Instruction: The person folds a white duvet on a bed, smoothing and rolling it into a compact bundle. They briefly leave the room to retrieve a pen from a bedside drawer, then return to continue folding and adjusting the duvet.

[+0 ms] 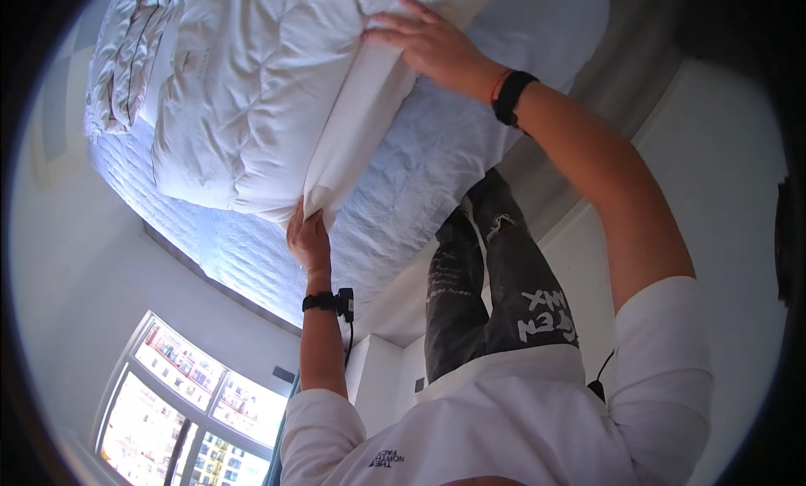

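A thick white quilt [252, 108] lies on the bed, its surface wrinkled and puffy. Along its near side runs a smooth, straight folded strip [359, 121]. My left hand [308, 239] pinches the quilt's near-left corner between thumb and fingers. At the far end of the strip, my right hand [434, 48] rests on the quilt with its fingers spread; part of its underside is hidden. Beneath the quilt a pale bluish-white sheet [403, 190] covers the mattress.
White bedding with dark piping [135, 58] is bunched at the far left of the bed. My legs in dark jeans [504, 265] stand against the bed's near side. A window [195, 404] is at lower left, with a curtain [280, 429] beside it. A grey bed side [560, 152] runs along the right.
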